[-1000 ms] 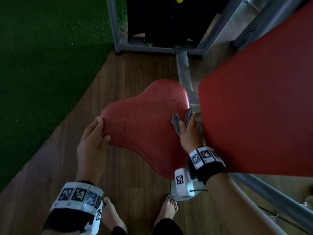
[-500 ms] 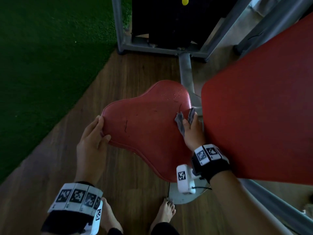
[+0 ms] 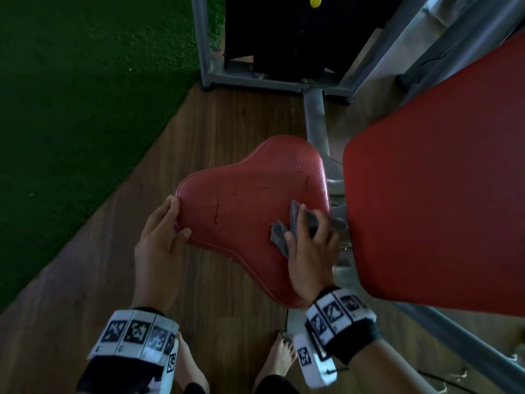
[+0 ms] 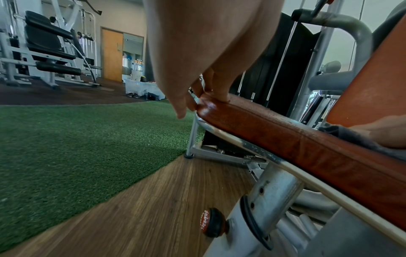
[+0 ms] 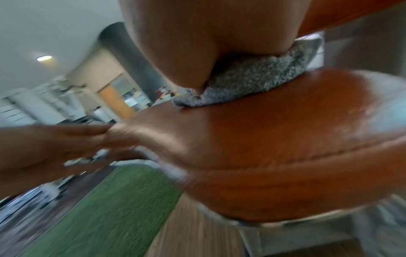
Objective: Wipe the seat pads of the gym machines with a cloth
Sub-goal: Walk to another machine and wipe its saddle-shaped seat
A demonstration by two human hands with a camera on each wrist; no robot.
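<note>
Fingers atop cloth, on seat pad

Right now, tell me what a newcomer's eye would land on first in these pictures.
First the red seat pad at the centre, over the wooden floor, with the big red back pad to its right. Then the hands: the right hand presses a grey cloth onto the seat's right side, while the left hand holds its left edge. Green turf fills the left.
</note>
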